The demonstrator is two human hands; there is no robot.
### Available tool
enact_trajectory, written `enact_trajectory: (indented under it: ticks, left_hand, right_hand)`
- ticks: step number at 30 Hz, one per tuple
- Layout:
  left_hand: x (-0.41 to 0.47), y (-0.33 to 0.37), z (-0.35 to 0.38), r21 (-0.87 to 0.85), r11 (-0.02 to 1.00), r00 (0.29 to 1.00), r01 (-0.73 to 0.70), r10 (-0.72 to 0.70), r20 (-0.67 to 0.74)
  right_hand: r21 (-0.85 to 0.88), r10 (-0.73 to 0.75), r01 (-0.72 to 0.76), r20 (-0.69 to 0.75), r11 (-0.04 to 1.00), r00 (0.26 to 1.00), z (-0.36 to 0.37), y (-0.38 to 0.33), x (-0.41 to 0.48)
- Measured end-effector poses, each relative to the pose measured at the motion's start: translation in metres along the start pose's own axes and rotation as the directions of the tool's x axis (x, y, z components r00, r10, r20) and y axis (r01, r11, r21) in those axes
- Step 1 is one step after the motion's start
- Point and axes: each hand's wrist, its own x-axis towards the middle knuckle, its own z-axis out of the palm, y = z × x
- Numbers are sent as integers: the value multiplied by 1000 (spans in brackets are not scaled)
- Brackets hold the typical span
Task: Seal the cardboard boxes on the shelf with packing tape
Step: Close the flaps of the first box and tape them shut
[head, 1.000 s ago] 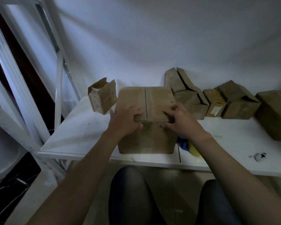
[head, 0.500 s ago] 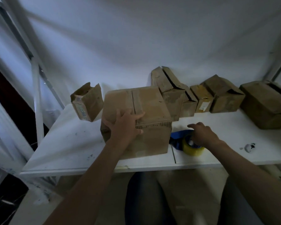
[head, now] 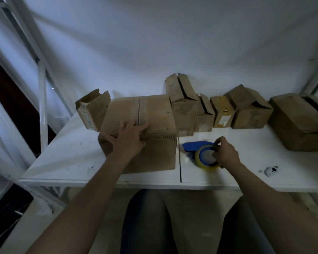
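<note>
Pressing down on the big box (head: 154, 114), the left hand (head: 130, 138) lies flat with fingers spread across the front of the two top flaps, right over the seam. The box sits at the front of the white shelf (head: 68, 158), left of the shelf's middle joint. Its top seam runs straight away from the person, front to back. Already dulled by a strip of old tape, that seam is the line new tape should follow. The box looks about as deep as it is wide, so I see no clear long axis.

The cardboard looks worn and a little soft at the front rim, so it will probably be light and give under pressure. Holding the flaps near the seam, as the hand does, seems best.

The right hand (head: 226, 153) curls around the tape dispenser (head: 205, 158), which lies on its side just right of the box, the yellowish roll facing up and the blue handle pointing left toward the box. It should be rigid and light, though the roll's smooth rim could slip.

More boxes (head: 184, 107) stand along the back wall, several with flaps open.
</note>
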Motion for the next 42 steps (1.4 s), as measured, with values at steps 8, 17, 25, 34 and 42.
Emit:
enact_trajectory:
  ticks: [8, 17, 25, 34, 42]
  left_hand:
    - [2, 10, -18, -89, 996, 995, 11, -2, 103]
    - [-2, 35, -59, -620, 784, 996, 26, -71, -48]
    - [0, 23, -91, -851, 271, 879, 451, 30, 475]
    - [-6, -8, -104, -912, 168, 927, 374, -99, 362]
    - [-26, -15, -99, -811, 191, 825, 553, 4, 564]
  right_hand:
    - [219, -198, 246, -220, 944, 955, -89, -39, -27]
    - [231, -407, 495, -339, 838, 848, -145, -120, -61]
    - [234, -547, 630, -334, 740, 767, -137, -168, -79]
    - [211, -627, 692, -302, 691, 718, -121, -181, -81]
    - [214, -665, 719, -278, 661, 694, -106, -183, -88]
